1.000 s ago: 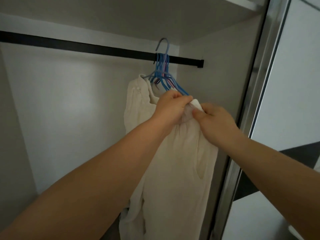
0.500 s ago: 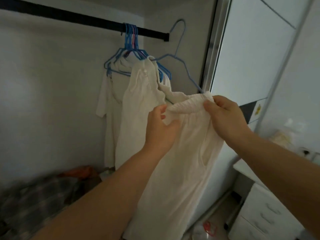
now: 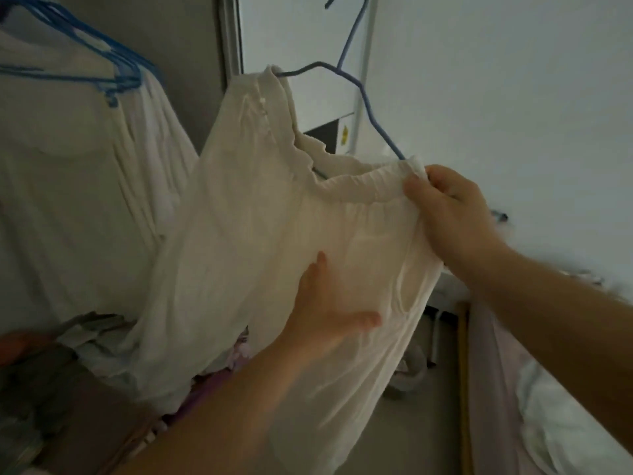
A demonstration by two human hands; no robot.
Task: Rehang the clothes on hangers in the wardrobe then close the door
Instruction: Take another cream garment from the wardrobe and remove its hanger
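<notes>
The cream garment (image 3: 260, 234) hangs on a blue wire hanger (image 3: 366, 97), right of the white clothes (image 3: 68, 200). The right hand (image 3: 452, 214) pinches its gathered waistband, fingers (image 3: 416, 186) curled round the edge. The left hand (image 3: 325, 313) lies flat and spread against the cloth below the waistband.

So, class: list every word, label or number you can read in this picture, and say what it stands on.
No text can be read.
Small yellow sticker on the dark panel behind the cream fabric garment: too small and blurred to read.
</notes>
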